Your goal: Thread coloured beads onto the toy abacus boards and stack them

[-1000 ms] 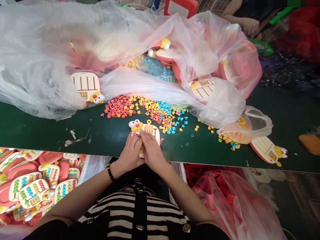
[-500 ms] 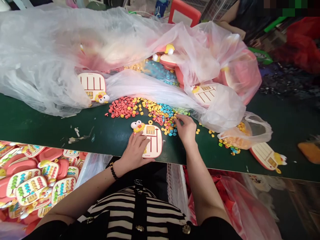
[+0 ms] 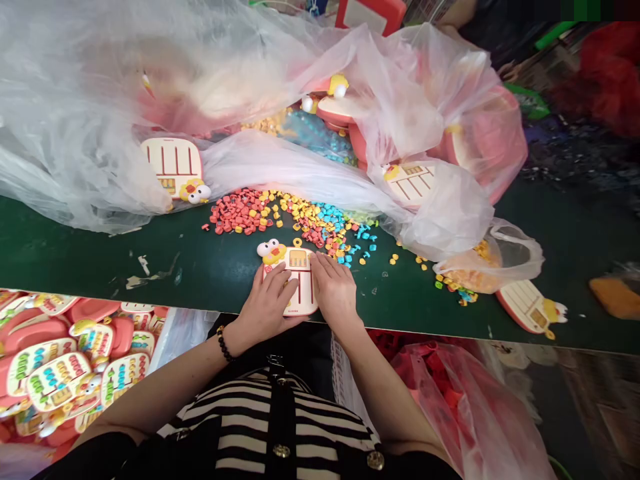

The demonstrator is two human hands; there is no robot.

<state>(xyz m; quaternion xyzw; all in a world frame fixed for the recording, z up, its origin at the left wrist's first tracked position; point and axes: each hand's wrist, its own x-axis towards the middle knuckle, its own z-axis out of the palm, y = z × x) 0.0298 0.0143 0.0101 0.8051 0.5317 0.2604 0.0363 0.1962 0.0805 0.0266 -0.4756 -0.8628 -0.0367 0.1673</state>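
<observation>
A cream toy board [image 3: 301, 283] with a red rim, slots and a bug-eyed yellow duck head lies on the green table in front of me. My left hand [image 3: 270, 293] is closed on its left side, thumb and fingers resting over the face. At the board's upper right corner my right hand [image 3: 336, 287] has its fingers pressed together by the end of a slot. Whatever sits under those fingertips is too small and covered to make out. Just beyond the board are heaps of small red pieces [image 3: 239, 212], yellow pieces [image 3: 305, 212] and blue pieces [image 3: 330, 215].
Clear plastic sheeting [image 3: 290, 167] spans the back of the table. Similar boards lie at the left [image 3: 173, 163] and right [image 3: 523, 303]. A small bag of pieces [image 3: 475, 270] stands at right. Finished-looking boards with coloured pieces [image 3: 60, 380] pile up below the table's left edge.
My right hand has moved from the pile of small pieces left and toward me, onto the board's upper right corner. My left hand stays on the board.
</observation>
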